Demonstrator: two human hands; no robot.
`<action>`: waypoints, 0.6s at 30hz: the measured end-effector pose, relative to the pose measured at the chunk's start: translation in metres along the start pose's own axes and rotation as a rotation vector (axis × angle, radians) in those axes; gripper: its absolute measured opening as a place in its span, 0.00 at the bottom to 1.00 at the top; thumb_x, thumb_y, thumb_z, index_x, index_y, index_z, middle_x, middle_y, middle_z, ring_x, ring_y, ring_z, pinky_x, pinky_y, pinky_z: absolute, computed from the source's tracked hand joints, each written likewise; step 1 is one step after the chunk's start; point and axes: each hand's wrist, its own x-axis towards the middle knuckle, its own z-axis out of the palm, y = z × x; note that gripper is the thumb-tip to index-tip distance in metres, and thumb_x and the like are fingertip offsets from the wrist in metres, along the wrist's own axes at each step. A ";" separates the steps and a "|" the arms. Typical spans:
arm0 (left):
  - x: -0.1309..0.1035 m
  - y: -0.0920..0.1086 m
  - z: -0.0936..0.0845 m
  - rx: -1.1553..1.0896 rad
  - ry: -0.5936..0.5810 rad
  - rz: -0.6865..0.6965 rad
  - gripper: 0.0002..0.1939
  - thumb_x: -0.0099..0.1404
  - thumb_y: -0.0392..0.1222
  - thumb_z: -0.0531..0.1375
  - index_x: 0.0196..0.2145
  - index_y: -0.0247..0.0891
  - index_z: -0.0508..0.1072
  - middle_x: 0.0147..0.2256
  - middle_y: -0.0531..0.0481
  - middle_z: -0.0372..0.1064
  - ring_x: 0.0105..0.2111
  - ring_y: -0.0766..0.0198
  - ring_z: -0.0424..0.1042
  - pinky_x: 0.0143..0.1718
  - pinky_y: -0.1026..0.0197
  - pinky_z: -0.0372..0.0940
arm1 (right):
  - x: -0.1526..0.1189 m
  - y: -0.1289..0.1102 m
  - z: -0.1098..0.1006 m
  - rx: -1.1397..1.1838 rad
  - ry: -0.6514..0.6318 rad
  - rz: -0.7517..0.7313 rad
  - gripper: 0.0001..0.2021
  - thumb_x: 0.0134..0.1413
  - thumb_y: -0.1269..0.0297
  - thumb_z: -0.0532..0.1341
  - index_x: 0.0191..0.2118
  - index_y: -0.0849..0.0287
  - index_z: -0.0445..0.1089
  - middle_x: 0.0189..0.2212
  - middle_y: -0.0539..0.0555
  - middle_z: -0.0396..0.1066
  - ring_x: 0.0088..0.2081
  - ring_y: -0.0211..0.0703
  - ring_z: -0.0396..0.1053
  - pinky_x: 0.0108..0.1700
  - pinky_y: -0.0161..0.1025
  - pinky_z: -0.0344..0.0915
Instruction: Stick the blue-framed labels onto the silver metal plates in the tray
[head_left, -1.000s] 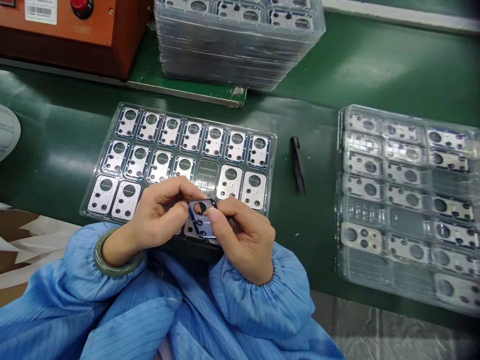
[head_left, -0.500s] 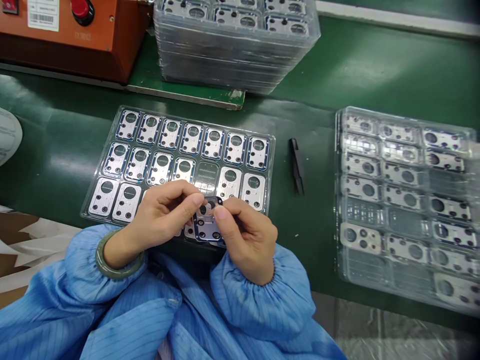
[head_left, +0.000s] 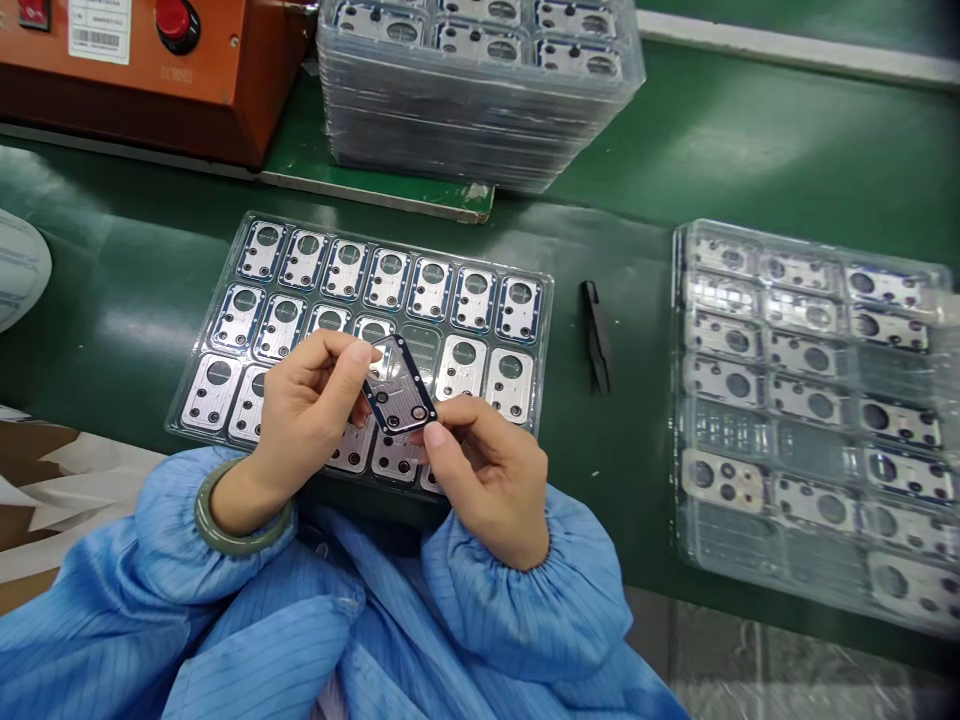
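Seen from the head camera, looking down at a green work surface (head_left: 712, 150), two bare hands in blue elasticated sleeves (head_left: 525, 590) meet over a clear plastic tray (head_left: 544, 350). The left hand (head_left: 304, 420), with a green bangle (head_left: 236, 525) at the wrist, pinches the upper left edge of a small dark-rimmed camera plate (head_left: 397, 385) between thumb and forefinger. The right hand (head_left: 491, 485) pinches the same plate at its lower right corner with thumb and forefinger. Both hands are closed narrowly on the plate, which is lifted clear of the tray and tilted, just above the tray's middle row. The plate is a shiny rectangle with several round holes. The tray below holds rows of similar silver plates in separate pockets; one pocket (head_left: 420, 345) in the middle row, just behind the lifted plate, shows no plate. To the right of the tray, apart from it, lie black tweezers (head_left: 596, 335) on the green surface. Further right sits a second clear tray stack (head_left: 814, 420) with plates in some pockets. At the back stands a taller stack of trays (head_left: 480, 90), and to its left an orange machine (head_left: 150, 70) with a red button (head_left: 174, 20).
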 end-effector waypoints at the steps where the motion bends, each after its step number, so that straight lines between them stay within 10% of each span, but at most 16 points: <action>1: 0.000 0.000 0.000 0.010 0.001 0.012 0.10 0.65 0.45 0.58 0.29 0.37 0.71 0.21 0.57 0.66 0.14 0.75 0.65 0.14 0.72 0.60 | 0.000 0.000 0.000 -0.014 0.003 0.001 0.05 0.55 0.67 0.56 0.31 0.59 0.66 0.22 0.49 0.67 0.22 0.35 0.64 0.24 0.34 0.63; 12: 0.002 -0.003 0.003 0.059 -0.071 -0.020 0.09 0.65 0.45 0.58 0.32 0.36 0.71 0.17 0.58 0.63 0.14 0.75 0.63 0.16 0.72 0.61 | 0.000 0.002 0.004 -0.006 0.072 0.023 0.05 0.56 0.65 0.59 0.38 0.58 0.68 0.24 0.48 0.68 0.23 0.34 0.66 0.26 0.34 0.65; 18: 0.005 -0.007 0.004 0.048 0.018 -0.022 0.16 0.66 0.48 0.56 0.48 0.37 0.68 0.41 0.48 0.70 0.26 0.74 0.70 0.26 0.70 0.67 | 0.007 0.011 0.010 -0.206 0.349 0.174 0.09 0.57 0.61 0.59 0.42 0.59 0.69 0.22 0.47 0.69 0.22 0.35 0.66 0.28 0.35 0.66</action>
